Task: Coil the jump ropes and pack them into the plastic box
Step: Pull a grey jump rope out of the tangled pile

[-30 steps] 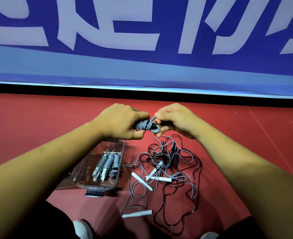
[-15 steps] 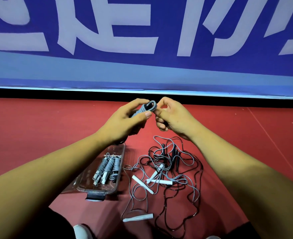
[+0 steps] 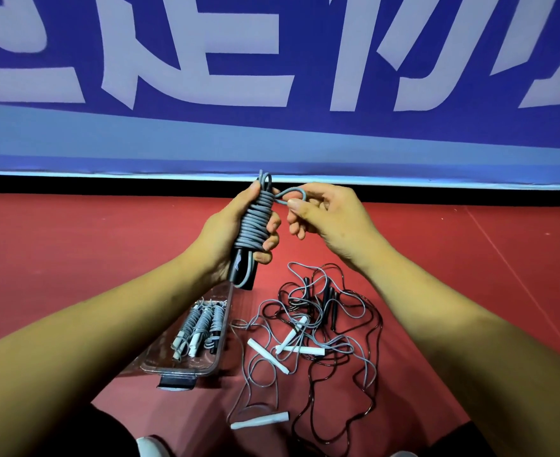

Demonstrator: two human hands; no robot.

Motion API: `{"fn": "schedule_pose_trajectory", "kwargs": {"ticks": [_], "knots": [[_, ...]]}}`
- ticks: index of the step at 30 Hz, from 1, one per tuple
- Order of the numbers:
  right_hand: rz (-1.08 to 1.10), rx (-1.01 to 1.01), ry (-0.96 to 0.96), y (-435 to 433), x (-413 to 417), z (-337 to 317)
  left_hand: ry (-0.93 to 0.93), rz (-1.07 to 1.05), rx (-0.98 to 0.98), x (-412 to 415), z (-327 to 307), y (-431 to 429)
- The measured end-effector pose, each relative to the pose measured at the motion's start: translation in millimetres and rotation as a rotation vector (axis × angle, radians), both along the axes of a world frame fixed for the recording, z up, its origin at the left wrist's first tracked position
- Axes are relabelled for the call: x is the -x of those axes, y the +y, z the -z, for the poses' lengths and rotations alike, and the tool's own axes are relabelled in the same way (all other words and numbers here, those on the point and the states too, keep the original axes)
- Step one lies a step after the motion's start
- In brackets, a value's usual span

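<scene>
Three coiled ropes (image 3: 202, 324) are seen lying side by side in the box (image 3: 176, 373), which is set on the floor (image 3: 74, 245), well short of its far edge and left of centre. Above it, the left grip (image 3: 222, 239) is closed round a bundle (image 3: 255, 222), wound grey over black handles (image 3: 242, 268) and held nearly upright. A loop (image 3: 293, 193) of its free end is pinched by the right grip (image 3: 331, 219) just beside the bundle's top. The tie-off appears to be the step in hand; it is best done with the turns kept clamped while the loop is drawn snug, so that nothing slackens. To the right of the box, a tangle (image 3: 321, 324) of grey and black ropes is spread loose on the floor.
</scene>
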State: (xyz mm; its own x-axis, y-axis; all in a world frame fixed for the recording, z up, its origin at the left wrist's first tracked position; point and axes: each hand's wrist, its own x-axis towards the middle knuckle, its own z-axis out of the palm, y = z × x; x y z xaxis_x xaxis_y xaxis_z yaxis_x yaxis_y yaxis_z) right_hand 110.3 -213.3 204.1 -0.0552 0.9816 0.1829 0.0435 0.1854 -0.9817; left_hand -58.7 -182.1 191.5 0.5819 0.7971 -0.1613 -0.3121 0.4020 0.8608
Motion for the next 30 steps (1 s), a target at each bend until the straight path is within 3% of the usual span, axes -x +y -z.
{"fn": "schedule_pose_trajectory", "kwargs": {"ticks": [4,12,14,19,30], "knots": [[0.038,-0.051,0.045,0.3,5.7,1.6,-0.066,0.029,0.082,-0.8,-2.2,-0.6],[0.137,0.081,0.556,6.7,18.0,2.4,-0.082,0.070,0.109,-1.5,-1.5,-4.0],[0.129,0.088,0.610,6.7,20.2,1.8,-0.080,0.077,0.113,-1.7,-0.8,-4.0],[0.106,0.072,0.558,8.2,19.9,2.8,-0.050,0.065,0.114,0.3,2.0,-2.1],[0.048,0.012,0.122,9.3,13.0,-0.7,0.015,0.065,0.084,5.3,4.4,-1.3]]}}
